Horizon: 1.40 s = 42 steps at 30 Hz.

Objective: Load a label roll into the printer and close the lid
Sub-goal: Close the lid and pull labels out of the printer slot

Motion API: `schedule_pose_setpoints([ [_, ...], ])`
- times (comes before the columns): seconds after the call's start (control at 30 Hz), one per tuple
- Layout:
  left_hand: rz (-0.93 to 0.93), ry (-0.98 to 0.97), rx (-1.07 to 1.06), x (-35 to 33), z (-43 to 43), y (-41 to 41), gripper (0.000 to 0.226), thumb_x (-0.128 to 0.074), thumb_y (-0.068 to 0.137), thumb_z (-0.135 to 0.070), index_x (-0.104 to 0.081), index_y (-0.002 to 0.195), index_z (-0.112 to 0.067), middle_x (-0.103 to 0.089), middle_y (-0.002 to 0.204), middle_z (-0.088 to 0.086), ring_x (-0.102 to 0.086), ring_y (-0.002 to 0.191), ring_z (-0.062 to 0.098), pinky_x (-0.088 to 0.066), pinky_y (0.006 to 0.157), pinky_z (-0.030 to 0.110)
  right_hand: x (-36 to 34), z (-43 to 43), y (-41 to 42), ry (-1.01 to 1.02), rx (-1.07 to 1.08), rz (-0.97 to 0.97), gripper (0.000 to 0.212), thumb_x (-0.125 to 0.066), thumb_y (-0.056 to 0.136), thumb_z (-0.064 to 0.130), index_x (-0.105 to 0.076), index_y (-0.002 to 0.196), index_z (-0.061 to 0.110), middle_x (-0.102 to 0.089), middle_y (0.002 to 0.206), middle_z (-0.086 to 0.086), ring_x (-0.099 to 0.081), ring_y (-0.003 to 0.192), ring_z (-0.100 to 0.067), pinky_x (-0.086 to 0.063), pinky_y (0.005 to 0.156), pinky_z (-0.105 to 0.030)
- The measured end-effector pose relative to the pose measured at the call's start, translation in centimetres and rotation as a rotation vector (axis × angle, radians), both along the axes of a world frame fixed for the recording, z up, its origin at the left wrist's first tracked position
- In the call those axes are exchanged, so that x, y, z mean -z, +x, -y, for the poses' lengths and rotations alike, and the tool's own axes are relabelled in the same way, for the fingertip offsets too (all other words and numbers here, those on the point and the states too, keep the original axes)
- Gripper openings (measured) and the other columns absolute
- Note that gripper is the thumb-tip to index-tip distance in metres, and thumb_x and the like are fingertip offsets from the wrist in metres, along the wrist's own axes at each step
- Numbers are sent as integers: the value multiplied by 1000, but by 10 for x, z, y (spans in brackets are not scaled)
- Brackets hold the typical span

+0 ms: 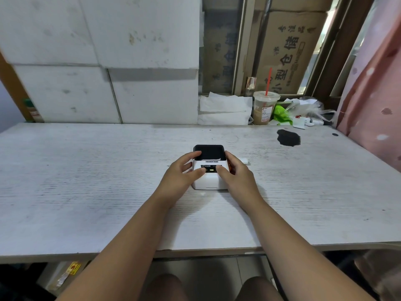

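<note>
A small white label printer [208, 181] with a dark lid [209, 151] stands in the middle of the white table [86, 181]. The lid lies flat on the body, and a green light glows on the front panel. My left hand [184, 172] holds the printer's left side, thumb on the front panel and fingers on the lid's left edge. My right hand [235, 172] grips the right side the same way. A small white object [244, 160], perhaps a label roll, peeks out just behind my right hand; I cannot tell what it is.
At the back right stand a lidded drink cup with a red straw [265, 106], folded white paper [224, 109] and plastic bags with clutter [303, 111]. A dark stain [288, 137] marks the table. A pink curtain [373, 94] hangs at right; white wall panels stand behind.
</note>
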<state>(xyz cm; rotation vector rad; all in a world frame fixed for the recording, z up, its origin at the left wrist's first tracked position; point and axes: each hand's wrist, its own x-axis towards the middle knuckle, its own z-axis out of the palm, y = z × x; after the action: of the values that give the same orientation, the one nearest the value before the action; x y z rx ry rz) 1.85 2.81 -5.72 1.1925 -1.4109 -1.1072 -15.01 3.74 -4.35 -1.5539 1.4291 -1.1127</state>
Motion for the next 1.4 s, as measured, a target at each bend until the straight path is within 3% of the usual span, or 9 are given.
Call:
schedule_pose_setpoints([
  [0.1, 1, 1, 2, 1, 0, 0, 53, -71, 64, -45, -59, 116, -51, -58, 134, -10, -52, 127, 12, -41, 108, 43, 0, 0, -1, -5, 3, 1, 47, -57, 88, 29, -51, 134, 39, -67, 115, 17, -60, 106, -2, -43, 81, -15],
  [0.27, -1, 8, 4, 0, 0, 0, 54, -72, 63, -46, -60, 116, -50, -59, 134, -8, -53, 126, 13, -42, 107, 44, 3, 2, -1, -7, -2, -1, 48, -56, 87, 31, -51, 133, 40, -68, 115, 17, -61, 107, -4, -49, 92, -26],
  [0.5, 3, 6, 3, 2, 2, 1, 55, -72, 63, -47, -59, 116, -51, -59, 133, -10, -52, 127, 11, -42, 107, 43, 1, 1, -1, -17, -7, 8, 46, -56, 88, 27, -52, 133, 38, -68, 113, 18, -61, 105, -1, -46, 86, -20],
  [0.73, 6, 1, 4, 4, 3, 2, 54, -72, 63, -47, -59, 115, -52, -59, 133, -9, -53, 126, 13, -42, 107, 44, 3, 2, -1, -17, -9, 3, 47, -56, 88, 30, -51, 134, 38, -66, 118, 18, -59, 111, -3, -46, 96, -26],
  [1.1, 14, -2, -1, 3, 3, 2, 55, -71, 63, -46, -59, 116, -50, -58, 134, -12, -52, 127, 9, -41, 107, 43, 3, 3, -1, -10, 2, 15, 48, -57, 87, 28, -52, 133, 38, -68, 114, 16, -61, 107, -5, -48, 95, -28],
  [1.4, -2, 5, 8, 5, 5, 2, 53, -69, 65, -48, -59, 117, -50, -60, 133, -7, -54, 126, 16, -41, 107, 46, 3, 2, -2, -9, -2, 27, 46, -57, 87, 29, -53, 132, 37, -67, 116, 17, -61, 108, -5, -48, 95, -29],
])
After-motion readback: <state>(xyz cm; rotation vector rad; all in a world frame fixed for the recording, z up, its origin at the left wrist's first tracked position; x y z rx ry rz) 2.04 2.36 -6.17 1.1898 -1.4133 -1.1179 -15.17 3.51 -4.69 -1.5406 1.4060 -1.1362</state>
